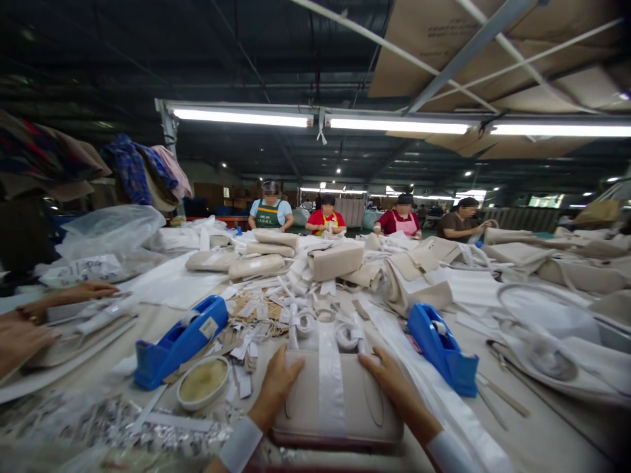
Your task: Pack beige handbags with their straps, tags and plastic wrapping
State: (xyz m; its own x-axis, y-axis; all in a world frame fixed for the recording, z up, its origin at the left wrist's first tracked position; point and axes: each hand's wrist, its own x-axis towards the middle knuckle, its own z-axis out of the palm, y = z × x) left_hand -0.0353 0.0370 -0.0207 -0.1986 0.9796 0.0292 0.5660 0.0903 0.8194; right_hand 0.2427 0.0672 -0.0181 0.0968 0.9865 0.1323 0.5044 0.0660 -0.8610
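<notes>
A beige handbag [305, 407] lies in front of me, with a white wrapping strip [332, 387] running down its middle. My left hand [280, 381] grips the bag's upper left edge, thumb on the near face; the other fingers are partly hidden behind it. On the upper right edge my right hand [387, 376] holds the bag the same way. Beyond the bag's far edge are two rolled, white-wrapped strap coils, a left coil [304, 322] and a right coil [346, 335]. A white sleeve or cuff covers each of my wrists.
Blue tape dispensers stand to the left [182, 341] and right [441, 348]. A round dish [203, 382] of yellowish material sits beside loose tags [254, 315]. Beige bags [338, 261] pile up farther back. Another person's hands [29, 341] work at the left; several people sit opposite.
</notes>
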